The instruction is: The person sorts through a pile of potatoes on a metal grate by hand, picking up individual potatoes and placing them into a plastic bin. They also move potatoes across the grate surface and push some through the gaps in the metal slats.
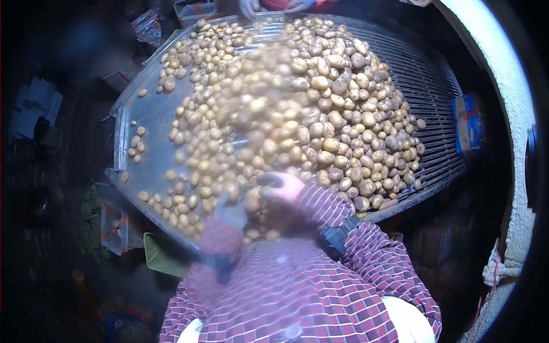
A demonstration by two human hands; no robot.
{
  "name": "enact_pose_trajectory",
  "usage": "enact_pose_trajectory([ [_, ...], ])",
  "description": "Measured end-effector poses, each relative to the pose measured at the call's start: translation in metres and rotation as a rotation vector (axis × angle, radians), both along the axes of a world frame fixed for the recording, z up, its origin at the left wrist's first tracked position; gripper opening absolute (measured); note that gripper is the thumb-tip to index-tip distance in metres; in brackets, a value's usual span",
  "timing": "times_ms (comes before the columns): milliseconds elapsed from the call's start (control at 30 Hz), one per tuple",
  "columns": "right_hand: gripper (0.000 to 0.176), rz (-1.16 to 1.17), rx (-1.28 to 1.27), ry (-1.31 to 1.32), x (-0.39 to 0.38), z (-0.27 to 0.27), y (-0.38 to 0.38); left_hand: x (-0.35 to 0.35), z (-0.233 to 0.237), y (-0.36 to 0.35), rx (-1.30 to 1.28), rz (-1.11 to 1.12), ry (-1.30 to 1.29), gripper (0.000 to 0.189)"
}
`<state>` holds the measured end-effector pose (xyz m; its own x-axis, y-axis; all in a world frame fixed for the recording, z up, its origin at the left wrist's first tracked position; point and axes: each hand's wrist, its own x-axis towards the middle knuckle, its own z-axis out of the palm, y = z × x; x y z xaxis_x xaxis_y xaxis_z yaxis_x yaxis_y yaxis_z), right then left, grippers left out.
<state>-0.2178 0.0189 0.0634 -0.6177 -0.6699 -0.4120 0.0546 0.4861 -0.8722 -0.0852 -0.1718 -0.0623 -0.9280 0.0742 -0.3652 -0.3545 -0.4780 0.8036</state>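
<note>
Potatoes (354, 126) lie heaped over a large sorting table, with a blurred band of them down the middle. At the near edge, my left hand (231, 210), in a grey glove, is smeared by motion beside a potato (253, 200). Just right of that potato is my right hand (283, 187), its glove grey at the fingertips and pink over the back. The fingers of my right hand curve toward the pile; whether they grip a potato is unclear. Both hands are close together among the potatoes.
The table has a smooth metal surface (148, 114) at left and a slatted part (423, 74) at right. A co-worker's gloved hands (250, 8) are at the far edge. A blue box (468, 123) stands right, a plastic crate (114, 228) lower left, a white pipe (512, 86) far right.
</note>
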Motion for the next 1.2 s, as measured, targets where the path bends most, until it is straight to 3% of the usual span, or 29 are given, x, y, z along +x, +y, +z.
enact_pose_trajectory([
  [67, 0.054, -0.177, 0.202, 0.431, -0.016, 0.006, -0.016, 0.009, 0.063, 0.000, 0.557, 0.035, -0.170, 0.067],
  [100, 0.048, -0.088, 0.388, 0.432, -0.035, 0.039, -0.026, 0.014, 0.068, -0.002, 0.590, 0.052, -0.201, 0.068],
  [133, 0.044, -0.025, 0.450, 0.624, -0.050, 0.013, -0.030, 0.020, 0.072, -0.003, 0.624, 0.070, -0.231, 0.069],
  [167, 0.044, 0.039, 0.620, 0.615, -0.061, -0.011, -0.036, 0.027, 0.056, -0.007, 0.415, 0.084, -0.204, 0.069],
  [200, 0.043, 0.102, 0.791, 0.604, -0.066, -0.020, -0.046, 0.019, 0.047, -0.014, 0.401, 0.118, -0.246, 0.067],
  [267, 0.041, 0.061, 0.795, 0.637, -0.066, -0.028, -0.048, 0.003, 0.028, -0.029, 0.372, 0.188, -0.329, 0.065],
  [300, 0.040, 0.046, 0.800, 0.653, -0.061, -0.030, -0.047, -0.023, 0.049, -0.024, 0.133, 0.257, -0.349, 0.065],
  [333, 0.037, 0.041, 0.553, 0.661, -0.054, -0.024, -0.035, -0.046, 0.069, -0.022, -0.107, 0.325, -0.366, 0.065],
  [367, 0.035, 0.036, 0.306, 0.662, -0.044, -0.011, -0.012, -0.064, 0.084, -0.024, -0.314, 0.248, -0.320, 0.070],
  [433, 0.033, -0.210, -0.058, 0.140, -0.025, 0.022, 0.010, -0.099, 0.089, -0.029, -0.649, 0.058, -0.236, 0.074],
  [467, 0.033, -0.441, -0.168, -0.383, -0.019, 0.035, 0.017, -0.115, 0.080, -0.032, -0.773, -0.054, -0.203, 0.074],
  [500, 0.034, -0.458, -0.154, -0.341, -0.025, 0.031, 0.026, -0.129, 0.074, -0.032, -0.896, -0.164, -0.169, 0.073],
  [533, 0.035, -0.475, -0.143, -0.299, -0.034, 0.020, 0.039, -0.141, 0.073, -0.024, -0.863, -0.254, -0.373, 0.072],
  [600, 0.038, -0.515, -0.127, -0.216, -0.056, -0.012, 0.066, -0.149, 0.063, -0.013, -1.158, -0.363, -0.098, 0.070],
  [667, 0.043, -0.570, -0.117, -0.142, -0.070, -0.028, 0.082, -0.153, 0.066, -0.005, -1.240, -0.496, -0.057, 0.070],
  [700, 0.045, -0.458, 0.059, 0.190, -0.080, -0.021, 0.070, -0.153, 0.068, -0.004, -1.283, -0.562, -0.036, 0.070],
  [733, 0.048, -0.334, 0.231, 0.517, -0.093, -0.008, 0.049, -0.153, 0.068, -0.005, -1.267, -0.556, -0.013, 0.069],
  [800, 0.040, -0.064, 0.639, 0.839, -0.106, 0.014, 0.014, -0.150, 0.066, -0.012, -1.238, -0.536, 0.030, 0.067],
  [833, 0.043, 0.031, 0.861, 0.756, -0.112, 0.010, -0.004, -0.143, 0.049, -0.018, -1.071, -0.403, -0.011, 0.065],
  [900, 0.040, -0.032, 0.843, 0.721, -0.120, -0.006, -0.009, -0.111, 0.001, -0.034, -0.727, -0.138, -0.079, 0.062],
  [967, 0.041, -0.039, 0.839, 0.655, -0.116, 0.003, -0.010, -0.058, 0.013, -0.049, -0.215, 0.094, -0.188, 0.061],
  [1000, 0.044, -0.077, 0.680, 0.580, -0.123, -0.004, 0.000, -0.027, 0.020, -0.059, 0.006, 0.208, -0.218, 0.061],
  [1067, 0.040, -0.253, 0.227, 0.047, -0.122, 0.035, 0.007, 0.029, 0.030, -0.079, 0.247, 0.393, -0.216, 0.060],
  [1133, 0.043, -0.378, -0.121, -0.305, -0.116, 0.039, 0.015, 0.077, 0.034, -0.099, 0.349, 0.575, -0.188, 0.060],
  [1200, 0.046, -0.414, -0.297, -0.551, -0.102, 0.033, 0.011, 0.116, 0.039, -0.117, 0.384, 0.755, -0.127, 0.059],
])
